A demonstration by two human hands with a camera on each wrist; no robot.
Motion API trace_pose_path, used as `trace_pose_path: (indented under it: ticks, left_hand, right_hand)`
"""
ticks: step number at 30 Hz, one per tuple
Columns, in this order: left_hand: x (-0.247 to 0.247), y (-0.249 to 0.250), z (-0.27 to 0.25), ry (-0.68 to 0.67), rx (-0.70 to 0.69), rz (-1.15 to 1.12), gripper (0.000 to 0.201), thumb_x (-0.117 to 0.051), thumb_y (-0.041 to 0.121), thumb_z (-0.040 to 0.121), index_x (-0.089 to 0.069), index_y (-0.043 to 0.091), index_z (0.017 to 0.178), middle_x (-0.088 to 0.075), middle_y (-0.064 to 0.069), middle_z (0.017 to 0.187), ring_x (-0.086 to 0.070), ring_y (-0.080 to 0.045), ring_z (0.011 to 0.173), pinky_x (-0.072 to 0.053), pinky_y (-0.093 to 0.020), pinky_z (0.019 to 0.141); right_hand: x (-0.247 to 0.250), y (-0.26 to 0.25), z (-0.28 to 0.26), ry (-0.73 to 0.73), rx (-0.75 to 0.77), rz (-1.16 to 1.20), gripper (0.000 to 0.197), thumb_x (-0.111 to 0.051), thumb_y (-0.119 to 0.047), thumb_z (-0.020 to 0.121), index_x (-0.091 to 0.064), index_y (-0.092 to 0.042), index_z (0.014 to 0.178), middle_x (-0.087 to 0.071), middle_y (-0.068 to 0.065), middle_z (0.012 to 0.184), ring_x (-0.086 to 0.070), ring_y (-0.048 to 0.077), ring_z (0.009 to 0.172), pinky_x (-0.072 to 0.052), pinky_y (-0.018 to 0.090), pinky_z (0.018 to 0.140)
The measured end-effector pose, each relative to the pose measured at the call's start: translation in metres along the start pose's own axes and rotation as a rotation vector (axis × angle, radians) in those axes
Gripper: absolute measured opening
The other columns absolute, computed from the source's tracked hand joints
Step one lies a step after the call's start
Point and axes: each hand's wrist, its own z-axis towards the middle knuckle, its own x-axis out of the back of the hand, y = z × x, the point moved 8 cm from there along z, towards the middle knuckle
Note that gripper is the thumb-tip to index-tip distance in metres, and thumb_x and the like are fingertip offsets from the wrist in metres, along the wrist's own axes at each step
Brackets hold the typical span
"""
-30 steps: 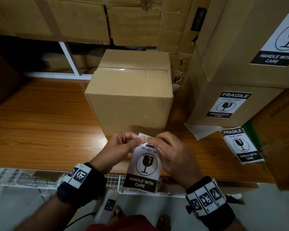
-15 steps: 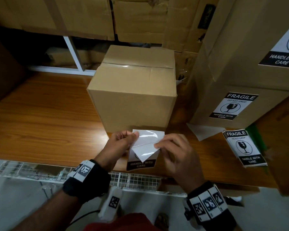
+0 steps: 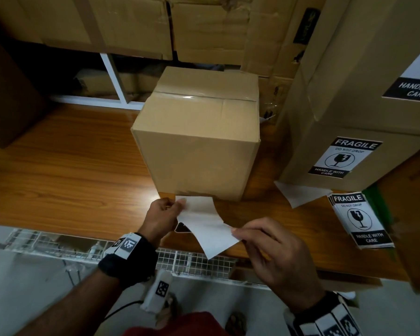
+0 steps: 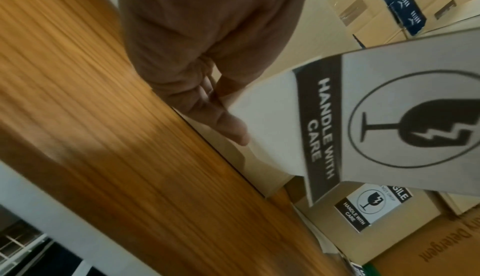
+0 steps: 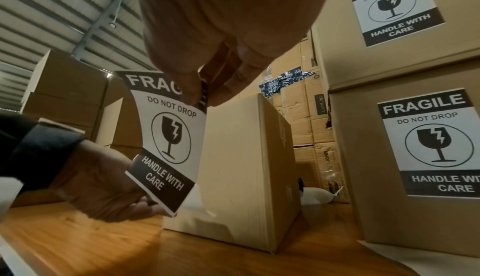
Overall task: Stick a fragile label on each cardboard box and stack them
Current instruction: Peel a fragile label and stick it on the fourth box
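Observation:
A plain taped cardboard box stands on the wooden table, just beyond my hands. In front of it I hold a fragile label partly peeled from its white backing. My left hand pinches the backing's upper left edge. My right hand pinches the label's top corner, pulled off to the right. The right wrist view shows the label printed side out, my right hand on its FRAGILE corner, my left hand at its lower end, the box behind.
Two labelled boxes are stacked at the right. A pile of fragile labels lies on the table at the right, next to a loose white backing sheet. More cartons line the back wall. A wire tray runs under the table's front edge.
The label was whole and upright between both hands; my right hand has since drawn its top corner right and towards me, peeling it away from the backing held by my left hand.

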Motion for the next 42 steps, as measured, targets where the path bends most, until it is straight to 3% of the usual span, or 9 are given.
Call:
trace_pose_path:
  ticks: [7, 11, 21, 24, 29, 34, 37, 39, 42]
  left_hand:
    - [0.029, -0.009, 0.0, 0.117, 0.0, 0.094, 0.026, -0.062, 0.02, 0.103, -0.061, -0.006, 0.098, -0.059, -0.011, 0.076, -0.053, -0.005, 0.038, -0.048, -0.023, 0.043]
    - [0.067, -0.015, 0.012, 0.204, -0.025, 0.177, 0.022, -0.062, 0.018, 0.103, -0.06, 0.003, 0.087, -0.065, -0.012, 0.075, -0.061, -0.021, 0.061, -0.047, -0.028, 0.052]
    - [0.133, -0.012, 0.046, 0.244, -0.066, 0.359, 0.025, -0.063, 0.03, 0.102, -0.062, 0.009, 0.088, -0.069, -0.012, 0.084, -0.065, -0.028, 0.077, -0.052, -0.036, 0.064]
    - [0.11, -0.013, 0.044, 0.097, -0.067, 0.41, 0.026, -0.063, 0.031, 0.101, -0.064, 0.007, 0.091, -0.072, -0.013, 0.088, -0.067, -0.03, 0.08, -0.056, -0.043, 0.074]
    - [0.019, -0.002, 0.024, -0.188, -0.074, 0.407, 0.015, -0.055, 0.023, 0.106, -0.059, 0.011, 0.097, -0.065, -0.008, 0.081, -0.057, -0.02, 0.062, -0.041, -0.024, 0.043]
    - [-0.093, 0.002, 0.002, -0.422, -0.037, 0.325, 0.013, -0.054, 0.015, 0.105, -0.065, 0.009, 0.102, -0.056, 0.0, 0.069, -0.052, -0.009, 0.057, -0.04, -0.02, 0.048]
    - [-0.144, -0.008, -0.001, -0.424, 0.067, 0.198, 0.009, -0.059, 0.019, 0.104, -0.065, 0.013, 0.101, -0.066, -0.008, 0.084, -0.063, -0.018, 0.074, -0.05, -0.029, 0.064]
    - [-0.173, -0.017, 0.0, -0.396, 0.15, 0.126, 0.013, -0.062, 0.022, 0.103, -0.066, 0.01, 0.1, -0.065, -0.003, 0.074, -0.061, -0.014, 0.062, -0.049, -0.025, 0.057]
    - [-0.205, -0.032, 0.001, -0.346, 0.28, 0.096, 0.028, -0.057, 0.035, 0.106, -0.06, 0.013, 0.122, -0.065, -0.003, 0.093, -0.059, -0.017, 0.078, -0.047, -0.03, 0.065]
  right_hand:
    - [0.014, -0.001, 0.005, 0.031, -0.085, 0.133, 0.019, -0.068, -0.011, 0.094, -0.078, -0.016, 0.109, -0.067, -0.008, 0.105, -0.066, 0.007, 0.096, -0.055, 0.027, 0.075]
    - [0.02, -0.001, 0.011, 0.077, -0.124, 0.155, 0.023, -0.073, -0.002, 0.086, -0.079, -0.014, 0.105, -0.067, -0.006, 0.103, -0.067, 0.008, 0.096, -0.054, 0.024, 0.078]
    - [0.003, 0.007, 0.015, 0.083, -0.249, 0.124, 0.025, -0.071, -0.005, 0.084, -0.079, -0.016, 0.105, -0.067, -0.007, 0.103, -0.067, 0.012, 0.096, -0.056, 0.032, 0.073]
    - [0.012, 0.007, 0.01, 0.127, -0.296, 0.084, 0.026, -0.071, -0.004, 0.083, -0.079, -0.015, 0.104, -0.067, -0.006, 0.103, -0.068, 0.013, 0.096, -0.055, 0.029, 0.076]
    - [0.052, 0.007, -0.012, 0.231, -0.38, -0.043, 0.023, -0.07, -0.004, 0.083, -0.078, -0.01, 0.103, -0.068, -0.002, 0.101, -0.066, 0.009, 0.098, -0.052, 0.021, 0.08]
    - [0.103, 0.019, -0.056, 0.343, -0.484, -0.136, 0.024, -0.067, -0.005, 0.084, -0.078, -0.01, 0.105, -0.069, 0.001, 0.1, -0.066, 0.012, 0.092, -0.051, 0.023, 0.079]
    - [0.13, 0.024, -0.081, 0.378, -0.494, -0.187, 0.024, -0.066, -0.005, 0.084, -0.078, -0.01, 0.104, -0.069, 0.003, 0.1, -0.067, 0.011, 0.092, -0.052, 0.032, 0.077]
    - [0.143, 0.03, -0.098, 0.39, -0.505, -0.215, 0.024, -0.067, -0.004, 0.083, -0.079, -0.01, 0.104, -0.069, 0.003, 0.099, -0.067, 0.011, 0.091, -0.053, 0.036, 0.076]
    - [0.156, 0.04, -0.118, 0.384, -0.517, -0.259, 0.024, -0.07, -0.005, 0.082, -0.079, -0.008, 0.104, -0.069, 0.002, 0.099, -0.066, 0.013, 0.089, -0.053, 0.035, 0.075]
